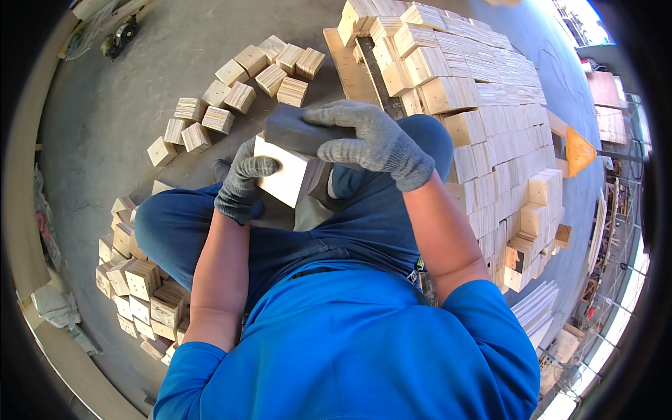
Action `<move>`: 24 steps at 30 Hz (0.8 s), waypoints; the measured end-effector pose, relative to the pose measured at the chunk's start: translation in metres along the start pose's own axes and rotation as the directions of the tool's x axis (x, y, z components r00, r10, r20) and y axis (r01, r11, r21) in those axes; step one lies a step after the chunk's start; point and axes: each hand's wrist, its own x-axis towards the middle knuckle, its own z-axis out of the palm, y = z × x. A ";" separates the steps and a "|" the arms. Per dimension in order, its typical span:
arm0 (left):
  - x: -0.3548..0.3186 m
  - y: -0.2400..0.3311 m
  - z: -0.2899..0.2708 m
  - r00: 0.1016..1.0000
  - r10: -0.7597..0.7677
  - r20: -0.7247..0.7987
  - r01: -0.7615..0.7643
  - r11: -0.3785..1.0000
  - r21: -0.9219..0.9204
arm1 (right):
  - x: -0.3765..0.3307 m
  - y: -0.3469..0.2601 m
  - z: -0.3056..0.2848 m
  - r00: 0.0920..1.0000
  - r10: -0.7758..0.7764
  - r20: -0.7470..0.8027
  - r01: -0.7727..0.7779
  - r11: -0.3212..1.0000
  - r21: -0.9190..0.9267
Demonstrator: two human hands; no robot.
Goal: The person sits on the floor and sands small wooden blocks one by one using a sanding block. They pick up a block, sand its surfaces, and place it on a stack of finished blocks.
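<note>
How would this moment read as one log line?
left hand: holds pale square wooden block | right hand: presses dark grey sanding block on it

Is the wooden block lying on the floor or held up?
Held up: the left hand grips the wooden block above the lap, the right hand pressing a grey block on top.

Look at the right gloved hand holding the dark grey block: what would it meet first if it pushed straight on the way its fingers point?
Probably the pale square wooden block in the left hand; the right hand presses the dark grey block against its top edge.
</note>
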 end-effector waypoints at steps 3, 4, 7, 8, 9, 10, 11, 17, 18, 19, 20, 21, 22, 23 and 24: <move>0.002 -0.007 0.003 1.000 0.009 -0.016 -0.009 1.000 -0.004 | 0.010 -0.015 0.005 0.998 -0.023 0.053 0.024 1.000 -0.011; 0.004 -0.010 0.003 0.999 0.022 -0.035 -0.022 1.000 -0.003 | 0.015 -0.016 0.008 0.997 -0.058 0.044 0.059 0.998 -0.028; 0.003 -0.006 0.010 0.997 0.017 -0.075 -0.016 1.000 0.012 | 0.022 -0.018 0.008 0.995 -0.098 0.009 0.098 0.995 -0.029; 0.004 -0.005 0.008 0.998 0.004 -0.056 -0.004 1.000 0.016 | 0.021 -0.020 0.002 0.997 -0.077 -0.015 0.076 0.996 -0.056; 0.003 -0.004 0.006 0.999 -0.005 -0.039 0.006 1.000 0.019 | 0.018 -0.019 -0.006 1.000 -0.005 -0.021 0.004 0.999 -0.041; 0.001 -0.003 0.005 0.999 -0.007 -0.040 0.007 1.000 0.009 | 0.015 -0.015 -0.015 0.998 0.066 -0.025 -0.066 0.997 -0.026; 0.000 -0.001 0.005 0.999 0.002 -0.048 -0.002 1.000 -0.003 | 0.012 -0.010 -0.023 0.990 0.136 -0.027 -0.136 0.991 -0.010; 0.003 0.002 0.005 0.999 -0.021 -0.029 0.018 0.997 -0.073 | -0.016 0.007 -0.020 0.979 0.200 -0.037 -0.195 0.975 0.110; 0.004 0.002 0.004 0.999 -0.029 -0.027 0.027 0.997 -0.075 | -0.015 0.007 -0.017 0.983 0.176 -0.045 -0.172 0.982 0.081; 0.004 0.002 0.003 0.999 -0.037 -0.024 0.035 0.996 -0.077 | -0.013 0.006 -0.015 0.987 0.152 -0.054 -0.149 0.987 0.052; 0.005 0.000 0.001 0.998 -0.057 -0.009 0.057 0.998 -0.032 | -0.013 0.002 -0.009 0.976 0.217 -0.034 -0.207 0.961 0.183; 0.006 -0.002 0.000 0.997 -0.081 0.009 0.081 0.997 0.015 | -0.008 0.001 -0.002 0.991 0.127 -0.037 -0.122 0.987 0.101; 0.008 -0.003 0.001 0.994 -0.104 0.024 0.102 0.993 0.059 | 0.000 0.001 0.005 0.999 0.036 -0.028 -0.035 0.999 0.016; 0.010 -0.008 0.008 1.000 -0.002 0.010 0.001 1.000 0.020 | 0.006 0.001 0.011 0.998 -0.055 -0.011 0.054 0.996 -0.068; 0.009 -0.004 0.024 0.998 0.048 -0.046 -0.046 0.998 0.045 | 0.013 -0.002 0.016 0.997 -0.079 -0.019 0.079 0.997 -0.029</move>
